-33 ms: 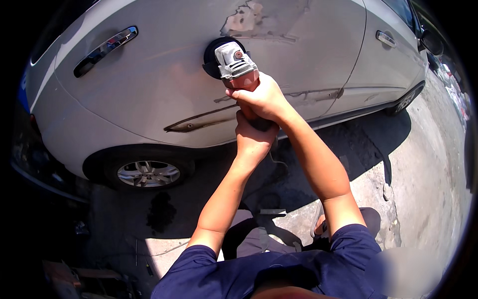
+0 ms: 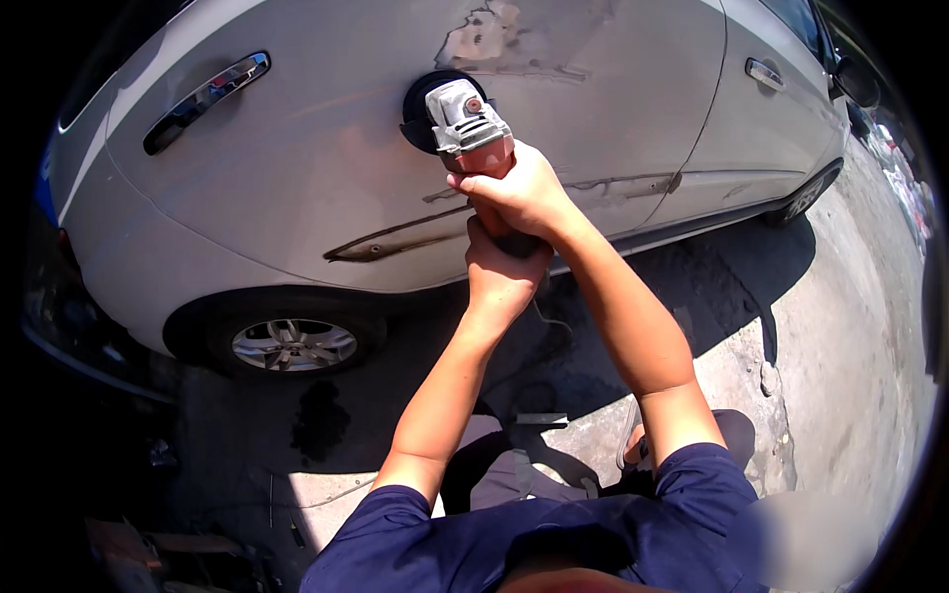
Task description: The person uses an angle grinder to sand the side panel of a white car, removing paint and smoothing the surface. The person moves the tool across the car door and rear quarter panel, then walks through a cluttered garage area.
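Note:
An angle grinder with a grey head, a reddish body and a round black disc is held up against the car's rear door. My right hand wraps round its body just behind the head, thumb pointing left. Below it, my left hand is closed round the rear of the same grinder. Whether the disc's face touches the panel is hidden. Above the disc lies a patch of stripped, scraped paint. A bare, dark-edged trim strip runs along the lower door.
Left of the grinder is a chrome door handle; the rear wheel sits below. A front door handle and side mirror are at the right. A thin cable hangs under my hands over the concrete floor.
Almost nothing differs. The car and the grinder's head appear shifted very slightly up and left in the picture; both hands keep their hold.

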Demonstrator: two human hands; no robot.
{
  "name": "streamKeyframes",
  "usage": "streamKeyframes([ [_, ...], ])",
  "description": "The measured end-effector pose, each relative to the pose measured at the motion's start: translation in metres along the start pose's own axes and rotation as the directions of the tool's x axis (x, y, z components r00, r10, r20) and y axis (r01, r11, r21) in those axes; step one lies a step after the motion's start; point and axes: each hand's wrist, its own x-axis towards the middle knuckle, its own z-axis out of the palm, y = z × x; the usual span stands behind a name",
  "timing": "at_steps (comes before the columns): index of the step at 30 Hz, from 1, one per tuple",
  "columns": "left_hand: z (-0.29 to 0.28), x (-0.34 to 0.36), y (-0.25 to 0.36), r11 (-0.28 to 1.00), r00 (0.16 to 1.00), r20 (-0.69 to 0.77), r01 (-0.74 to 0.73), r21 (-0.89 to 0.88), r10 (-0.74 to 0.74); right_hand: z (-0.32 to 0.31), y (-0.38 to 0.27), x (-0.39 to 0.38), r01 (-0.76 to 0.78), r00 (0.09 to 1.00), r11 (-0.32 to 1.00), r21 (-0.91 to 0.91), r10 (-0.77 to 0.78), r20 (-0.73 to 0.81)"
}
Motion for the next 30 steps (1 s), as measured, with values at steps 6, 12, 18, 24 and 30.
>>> streamKeyframes([
  [6, 0.01, 0.006, 0.003, 1.0, 0.998, 0.062, 0.015, -0.023, -0.013, -0.013, 0.013, -0.004, -0.011, 0.998, 0.989, 0.148, 0.019, -0.055],
  [12, 0.05, 0.006, 0.006, 0.998, 0.989, 0.15, -0.011, 0.069, 0.001, -0.063, 0.039, -0.024, -0.032, 0.98, 0.966, 0.255, 0.08, -0.18],
  [18, 0.082, 0.021, -0.019, 0.991, 0.964, 0.247, -0.117, 0.057, 0.099, -0.09, 0.051, -0.029, 0.014, 0.97, 0.961, 0.275, 0.053, -0.235],
  [24, 0.086, 0.031, -0.005, 0.983, 0.966, 0.216, -0.163, 0.081, 0.142, -0.098, 0.03, -0.021, 0.024, 0.972, 0.966, 0.257, 0.038, -0.232],
  [30, 0.094, 0.022, 0.004, 0.996, 0.973, 0.225, -0.069, 0.054, 0.056, -0.104, 0.039, -0.023, 0.02, 0.979, 0.973, 0.23, 0.027, -0.2],
])
